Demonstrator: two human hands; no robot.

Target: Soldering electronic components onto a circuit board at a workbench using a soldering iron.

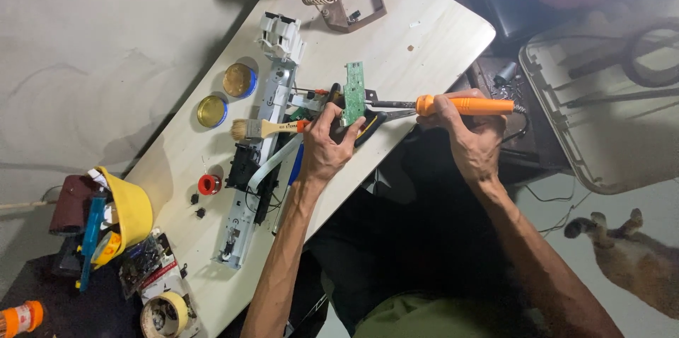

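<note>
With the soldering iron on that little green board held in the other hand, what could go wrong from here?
1. The left hand grips the green circuit board close to the soldering iron tip, so a slip might burn a finger.
2. The board stands upright in the air, unsupported, so it may wobble under the tip.
3. The paintbrush and white ribbon cable lie just beside the work and could be scorched.

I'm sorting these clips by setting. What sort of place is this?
Probably a home electronics repair bench. The right hand holds an orange soldering iron to a green circuit board gripped by the left hand, with a coiled iron stand on the table.
</note>
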